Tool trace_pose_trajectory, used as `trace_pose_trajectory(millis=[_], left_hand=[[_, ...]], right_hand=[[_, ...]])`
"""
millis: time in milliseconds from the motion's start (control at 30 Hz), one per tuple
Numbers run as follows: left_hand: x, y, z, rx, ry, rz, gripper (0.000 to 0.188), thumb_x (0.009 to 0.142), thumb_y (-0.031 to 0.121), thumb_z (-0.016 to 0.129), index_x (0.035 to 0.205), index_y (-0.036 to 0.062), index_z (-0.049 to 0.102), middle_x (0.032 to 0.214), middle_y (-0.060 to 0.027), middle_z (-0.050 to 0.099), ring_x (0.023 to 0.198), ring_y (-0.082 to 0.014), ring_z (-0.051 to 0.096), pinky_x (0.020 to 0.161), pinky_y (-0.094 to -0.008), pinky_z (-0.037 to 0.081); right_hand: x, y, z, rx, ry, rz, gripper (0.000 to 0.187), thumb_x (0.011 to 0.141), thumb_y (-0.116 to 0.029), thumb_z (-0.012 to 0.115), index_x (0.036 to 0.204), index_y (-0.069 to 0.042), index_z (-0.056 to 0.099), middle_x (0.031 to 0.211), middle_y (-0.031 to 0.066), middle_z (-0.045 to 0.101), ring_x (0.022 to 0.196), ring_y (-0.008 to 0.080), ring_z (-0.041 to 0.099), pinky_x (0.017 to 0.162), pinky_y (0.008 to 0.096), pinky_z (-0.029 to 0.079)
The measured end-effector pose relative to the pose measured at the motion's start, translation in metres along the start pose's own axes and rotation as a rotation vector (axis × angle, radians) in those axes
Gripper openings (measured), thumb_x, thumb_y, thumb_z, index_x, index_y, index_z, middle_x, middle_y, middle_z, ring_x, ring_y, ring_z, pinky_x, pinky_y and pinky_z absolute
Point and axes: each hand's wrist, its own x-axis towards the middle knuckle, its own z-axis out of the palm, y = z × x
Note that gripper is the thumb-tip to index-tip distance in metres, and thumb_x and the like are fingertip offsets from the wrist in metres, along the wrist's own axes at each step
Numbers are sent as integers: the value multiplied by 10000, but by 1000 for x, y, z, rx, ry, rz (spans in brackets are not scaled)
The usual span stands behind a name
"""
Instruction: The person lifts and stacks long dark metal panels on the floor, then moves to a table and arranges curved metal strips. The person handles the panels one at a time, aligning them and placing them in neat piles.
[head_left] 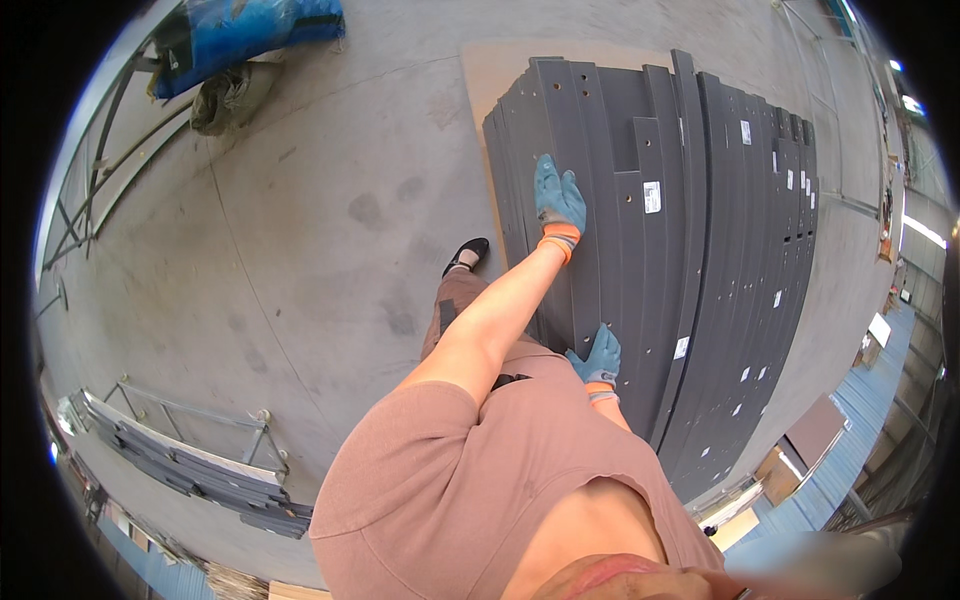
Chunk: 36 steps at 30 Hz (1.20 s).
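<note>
A large stack of long dark grey panels [630,250] lies beside me, with small holes and white labels on several of them. My left hand [560,195], in a blue-grey glove with an orange cuff, rests on the near-left panels toward their far end. Its fingers are stretched out, the thumb apart. Closer to my body, my right hand [598,355], gloved the same way, touches the same side of the stack with its fingers extended. Neither hand is wrapped round a panel as far as I can see. The undersides of the fingers are hidden.
A brown sheet [478,85] shows under the stack's far left corner. On the left stands a metal-framed cart [265,425] with more dark panels [190,465]. A blue wrapped bundle [245,40] lies at the far left. Grey concrete floor [330,260] stretches left of my foot.
</note>
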Motion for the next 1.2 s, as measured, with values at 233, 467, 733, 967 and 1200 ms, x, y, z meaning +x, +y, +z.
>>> trace_pose_trajectory(millis=[233,467,733,967,1200], left_hand=[[11,-75,24,922,63,408,399,1061,257,527,1376,19,580,1375,-131,620,1242,-236,613,1069,-348,475],[30,-59,13,1558,-372,828,278,1055,237,469,1274,122,598,1258,-45,598,1208,-245,549,1128,-447,371],[-29,-1,-11,425,-293,561,843,968,542,627,1552,-13,382,1641,-278,279,1529,-403,258,1237,-503,237],[-295,77,-51,72,-1317,1470,660,837,244,796,1412,39,545,1519,-273,457,1408,-471,434,1144,-584,364],[-486,43,-94,-299,-1877,1863,722,790,373,809,1384,54,552,1460,-264,510,1338,-495,478,1097,-593,398]], right_hand=[[4,-12,-5,82,-5,-33,962,703,-331,871,1488,0,426,1395,229,528,1263,427,510,1063,502,450],[-9,-8,-28,269,70,121,833,765,-359,807,1457,-34,477,1420,187,542,1297,393,521,1103,484,427],[-70,15,-9,372,679,376,623,802,-444,776,1289,-80,642,1356,133,576,1223,339,575,1064,481,463],[-216,67,48,406,1085,917,465,870,-374,749,1208,-65,670,1294,145,620,1148,370,616,968,476,518],[-378,128,127,473,1342,1511,420,882,-285,756,1205,-33,662,1247,196,665,1128,417,632,974,488,517]])
